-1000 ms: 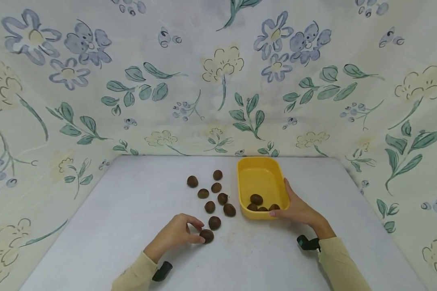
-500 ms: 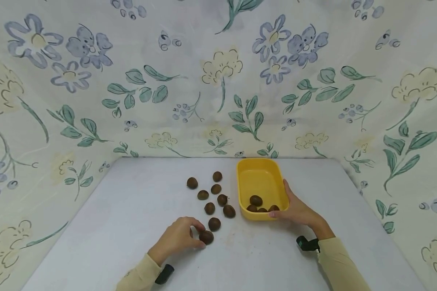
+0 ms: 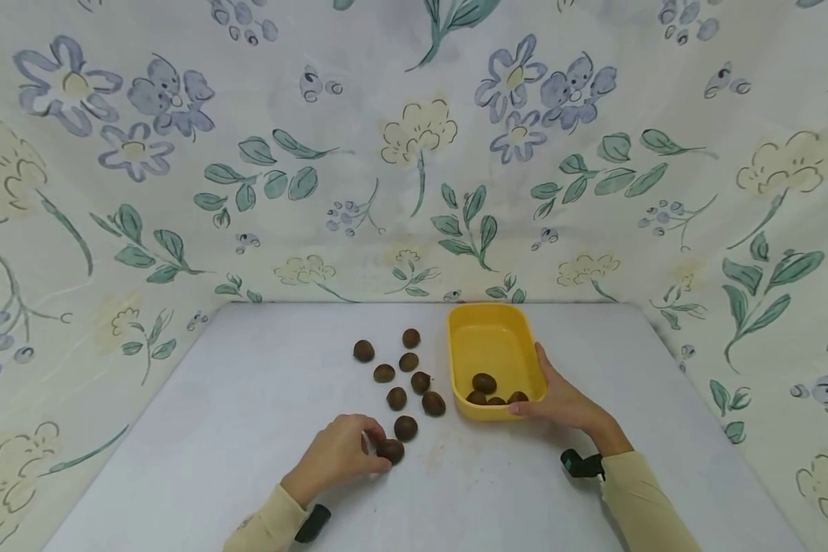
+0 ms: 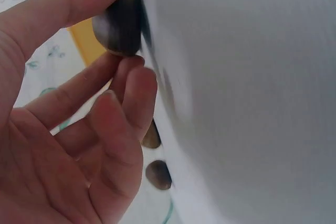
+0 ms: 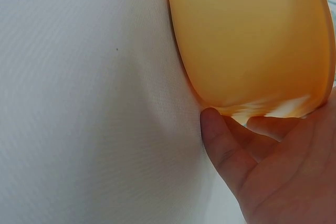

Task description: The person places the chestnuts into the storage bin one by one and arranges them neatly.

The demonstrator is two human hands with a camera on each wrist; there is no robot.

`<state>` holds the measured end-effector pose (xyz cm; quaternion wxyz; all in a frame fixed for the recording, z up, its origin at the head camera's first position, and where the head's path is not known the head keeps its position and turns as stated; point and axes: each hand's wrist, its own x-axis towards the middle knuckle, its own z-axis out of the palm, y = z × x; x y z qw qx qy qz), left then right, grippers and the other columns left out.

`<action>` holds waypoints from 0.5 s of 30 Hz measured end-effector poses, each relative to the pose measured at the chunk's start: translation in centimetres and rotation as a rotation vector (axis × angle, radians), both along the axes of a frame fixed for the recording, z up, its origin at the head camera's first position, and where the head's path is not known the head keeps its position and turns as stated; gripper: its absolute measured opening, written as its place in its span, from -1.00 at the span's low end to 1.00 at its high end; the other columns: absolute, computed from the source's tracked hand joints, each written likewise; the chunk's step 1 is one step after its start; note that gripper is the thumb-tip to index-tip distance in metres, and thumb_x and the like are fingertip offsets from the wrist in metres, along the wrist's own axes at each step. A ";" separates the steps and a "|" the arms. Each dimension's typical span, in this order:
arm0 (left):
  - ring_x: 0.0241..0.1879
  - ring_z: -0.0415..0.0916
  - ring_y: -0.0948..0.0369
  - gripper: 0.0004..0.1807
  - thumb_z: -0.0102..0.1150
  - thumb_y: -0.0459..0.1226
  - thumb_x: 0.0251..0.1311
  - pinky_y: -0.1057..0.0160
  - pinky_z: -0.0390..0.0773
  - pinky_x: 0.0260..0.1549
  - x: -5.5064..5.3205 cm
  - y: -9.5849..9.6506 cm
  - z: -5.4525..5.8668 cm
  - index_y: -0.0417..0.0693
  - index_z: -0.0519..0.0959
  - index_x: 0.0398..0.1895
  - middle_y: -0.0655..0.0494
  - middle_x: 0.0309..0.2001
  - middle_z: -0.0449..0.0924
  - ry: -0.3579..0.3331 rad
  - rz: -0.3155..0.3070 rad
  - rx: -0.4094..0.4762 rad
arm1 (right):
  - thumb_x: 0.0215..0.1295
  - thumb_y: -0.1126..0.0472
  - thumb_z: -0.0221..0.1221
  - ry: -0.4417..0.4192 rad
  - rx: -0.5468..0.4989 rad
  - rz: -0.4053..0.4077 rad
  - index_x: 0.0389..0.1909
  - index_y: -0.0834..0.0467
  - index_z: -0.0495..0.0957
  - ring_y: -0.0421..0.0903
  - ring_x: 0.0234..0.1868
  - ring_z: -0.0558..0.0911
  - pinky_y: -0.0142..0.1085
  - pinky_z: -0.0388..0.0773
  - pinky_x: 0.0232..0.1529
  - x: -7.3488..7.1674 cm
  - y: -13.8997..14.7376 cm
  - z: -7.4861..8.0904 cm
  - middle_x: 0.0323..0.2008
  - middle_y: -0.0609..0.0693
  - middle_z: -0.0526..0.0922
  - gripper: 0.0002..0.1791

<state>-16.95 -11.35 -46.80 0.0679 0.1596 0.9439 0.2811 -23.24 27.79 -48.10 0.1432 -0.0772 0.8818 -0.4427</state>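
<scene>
My left hand [image 3: 338,452] pinches a dark brown chestnut [image 3: 390,452] between thumb and fingers, at the near end of a loose group of chestnuts. In the left wrist view the thumb presses one side of this chestnut [image 4: 119,24] and a fingertip the other; it sits at the table surface. A second chestnut [image 3: 405,428] lies just beyond it. My right hand [image 3: 562,399] grips the near right corner of a yellow plastic container [image 3: 530,337], with the thumb at its front rim and the fingers along its side. Several chestnuts [image 3: 484,383] lie in its near end.
More loose chestnuts [image 3: 396,398] are scattered on the white table [image 3: 276,360] left of the container. Small crumbs dot the tabletop in front of the container. A flower-patterned cloth [image 3: 414,230] hangs behind the table and at its sides.
My left thumb and fingers have closed round the nearest chestnut. The right hand and the container have stayed in place; the whole head view has shifted slightly.
</scene>
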 end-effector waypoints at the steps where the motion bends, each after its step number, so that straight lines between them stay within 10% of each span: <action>1: -0.50 0.42 0.32 -0.66 0.63 -0.13 -0.13 0.35 0.38 -0.56 0.0 0.0 0.0 0.01 0.73 -0.28 0.25 -0.47 0.57 0.008 0.005 -0.015 | 0.04 -0.27 0.47 0.001 0.001 0.000 0.64 0.07 -0.59 0.31 0.64 0.03 0.36 0.04 0.53 0.0 0.0 0.0 0.69 0.26 -0.30 0.56; 15: -0.47 0.41 0.35 -0.68 0.64 -0.13 -0.11 0.37 0.40 -0.54 0.2 0.5 -0.1 -0.02 0.76 -0.29 0.26 -0.39 0.62 0.083 -0.019 -0.057 | 0.02 -0.29 0.46 0.002 -0.007 0.006 0.64 0.06 -0.59 0.31 0.64 0.03 0.36 0.04 0.53 0.0 0.0 -0.2 0.69 0.25 -0.30 0.58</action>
